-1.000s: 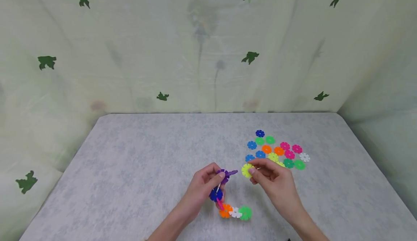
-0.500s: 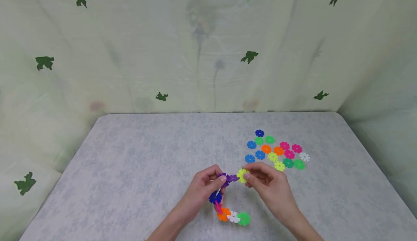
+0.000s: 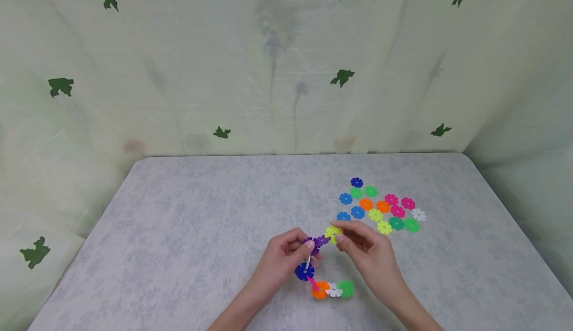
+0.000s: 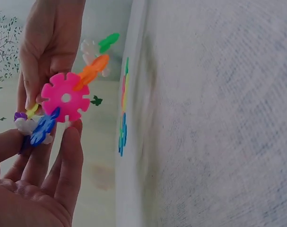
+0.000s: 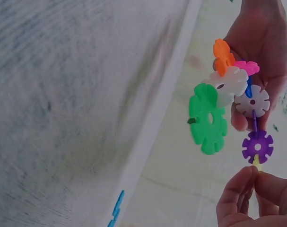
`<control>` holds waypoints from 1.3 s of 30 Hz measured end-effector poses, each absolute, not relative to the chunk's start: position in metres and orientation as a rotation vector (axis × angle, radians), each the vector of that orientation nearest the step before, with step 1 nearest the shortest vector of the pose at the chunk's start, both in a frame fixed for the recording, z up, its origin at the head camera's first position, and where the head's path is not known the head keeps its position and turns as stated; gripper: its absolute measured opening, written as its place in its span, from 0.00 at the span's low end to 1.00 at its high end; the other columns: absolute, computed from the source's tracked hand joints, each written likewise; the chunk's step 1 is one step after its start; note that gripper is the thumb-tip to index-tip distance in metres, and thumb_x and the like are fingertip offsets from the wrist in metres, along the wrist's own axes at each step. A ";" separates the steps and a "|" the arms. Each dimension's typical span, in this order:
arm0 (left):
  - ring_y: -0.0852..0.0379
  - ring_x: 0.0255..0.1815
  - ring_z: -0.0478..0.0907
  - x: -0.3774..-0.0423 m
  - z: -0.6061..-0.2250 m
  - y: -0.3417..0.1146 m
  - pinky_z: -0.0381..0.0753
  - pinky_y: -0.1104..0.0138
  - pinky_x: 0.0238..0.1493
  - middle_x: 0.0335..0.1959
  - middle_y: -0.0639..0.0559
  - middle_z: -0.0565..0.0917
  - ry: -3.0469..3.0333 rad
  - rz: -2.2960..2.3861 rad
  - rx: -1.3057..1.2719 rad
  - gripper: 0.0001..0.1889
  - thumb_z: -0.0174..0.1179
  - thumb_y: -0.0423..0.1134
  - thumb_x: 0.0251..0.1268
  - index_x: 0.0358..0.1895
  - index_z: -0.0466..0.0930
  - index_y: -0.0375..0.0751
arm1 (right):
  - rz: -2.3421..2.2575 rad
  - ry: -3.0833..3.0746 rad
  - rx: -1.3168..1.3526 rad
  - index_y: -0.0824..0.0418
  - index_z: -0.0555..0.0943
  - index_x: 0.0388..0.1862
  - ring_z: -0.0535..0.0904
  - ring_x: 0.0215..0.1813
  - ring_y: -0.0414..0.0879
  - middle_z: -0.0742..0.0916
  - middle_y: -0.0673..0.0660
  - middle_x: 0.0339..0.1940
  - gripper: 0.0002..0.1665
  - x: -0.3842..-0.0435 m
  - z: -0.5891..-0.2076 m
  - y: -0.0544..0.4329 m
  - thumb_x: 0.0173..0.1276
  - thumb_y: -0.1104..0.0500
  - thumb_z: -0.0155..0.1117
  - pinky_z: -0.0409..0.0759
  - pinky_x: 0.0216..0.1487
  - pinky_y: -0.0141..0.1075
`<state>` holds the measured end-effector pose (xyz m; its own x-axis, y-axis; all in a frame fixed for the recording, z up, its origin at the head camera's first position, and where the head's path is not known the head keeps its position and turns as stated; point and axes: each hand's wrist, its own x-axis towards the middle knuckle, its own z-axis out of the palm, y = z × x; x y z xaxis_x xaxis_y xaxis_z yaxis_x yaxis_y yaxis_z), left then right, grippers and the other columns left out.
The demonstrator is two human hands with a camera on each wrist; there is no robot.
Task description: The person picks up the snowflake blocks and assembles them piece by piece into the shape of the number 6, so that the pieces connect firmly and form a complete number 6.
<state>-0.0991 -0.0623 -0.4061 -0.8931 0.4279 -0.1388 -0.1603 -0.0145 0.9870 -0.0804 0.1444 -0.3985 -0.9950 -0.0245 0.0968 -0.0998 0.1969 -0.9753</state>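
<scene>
A chain of slotted, flower-shaped interlocking discs hangs between the hands. From its lower end run a green disc (image 3: 346, 288), a white disc (image 5: 228, 85), an orange disc (image 3: 320, 295), a pink disc (image 4: 53, 94), a dark blue disc (image 3: 304, 275) and a second white disc (image 5: 261, 101), then two purple discs. My left hand (image 3: 284, 256) pinches the upper chain at one purple disc, between thumb and fingers. With thumb and fingertips, my right hand (image 3: 369, 246) pinches a yellow disc (image 3: 331, 232). Its edge meets a slot of the outer purple disc (image 5: 249, 142).
On the grey tabletop (image 3: 201, 211), right of centre, several loose discs lie flat, among them an orange disc (image 3: 382, 207), a dark green disc (image 3: 396, 224) and a white disc (image 3: 418, 215). A pale patterned curtain (image 3: 179, 72) encloses the back and sides.
My right hand has brought the yellow disc left against the outer purple disc, which was apart from it a second ago. The chain's lower end has swung a little to the right.
</scene>
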 end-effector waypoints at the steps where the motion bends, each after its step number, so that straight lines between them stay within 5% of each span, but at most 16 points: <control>1: 0.52 0.29 0.80 -0.099 -0.406 -0.063 0.80 0.68 0.30 0.37 0.42 0.87 1.906 1.932 0.266 0.12 0.59 0.43 0.72 0.41 0.78 0.36 | 1.955 -2.393 0.142 0.50 0.84 0.53 0.82 0.42 0.57 0.85 0.52 0.44 0.16 -0.081 -0.400 0.145 0.69 0.65 0.64 0.83 0.46 0.37; 7: 0.50 0.26 0.74 -0.101 -0.405 -0.065 0.79 0.65 0.23 0.37 0.45 0.87 1.991 1.838 0.217 0.15 0.61 0.44 0.70 0.53 0.75 0.40 | 2.011 -2.465 0.129 0.46 0.85 0.52 0.81 0.44 0.53 0.84 0.54 0.42 0.18 -0.085 -0.405 0.146 0.69 0.66 0.65 0.83 0.47 0.36; 15: 0.56 0.19 0.74 -0.101 -0.406 -0.061 0.69 0.70 0.12 0.34 0.38 0.82 1.900 1.864 0.297 0.11 0.61 0.44 0.71 0.48 0.81 0.43 | 2.126 -2.500 0.070 0.61 0.81 0.48 0.81 0.43 0.52 0.84 0.58 0.42 0.13 -0.084 -0.404 0.140 0.65 0.63 0.70 0.83 0.45 0.35; 26: 0.56 0.21 0.76 -0.104 -0.411 -0.062 0.80 0.68 0.19 0.32 0.37 0.80 1.921 1.920 0.300 0.10 0.59 0.41 0.72 0.41 0.80 0.36 | 2.103 -2.531 0.196 0.64 0.81 0.52 0.82 0.46 0.59 0.84 0.63 0.47 0.13 -0.088 -0.406 0.154 0.73 0.59 0.62 0.83 0.47 0.41; 39: 0.44 0.29 0.79 -0.109 -0.412 -0.070 0.78 0.69 0.19 0.37 0.40 0.85 2.006 1.877 0.262 0.08 0.59 0.41 0.72 0.44 0.82 0.41 | 1.464 -2.910 0.323 0.62 0.83 0.51 0.81 0.47 0.48 0.86 0.53 0.47 0.11 -0.134 -0.418 0.200 0.71 0.63 0.63 0.82 0.46 0.39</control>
<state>-0.1087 -0.0698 -0.4125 -0.9106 0.3865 -0.1466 -0.1206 0.0907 0.9885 -0.1342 0.2001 -0.4177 -0.9719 -0.2334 -0.0293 -0.1156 0.5824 -0.8047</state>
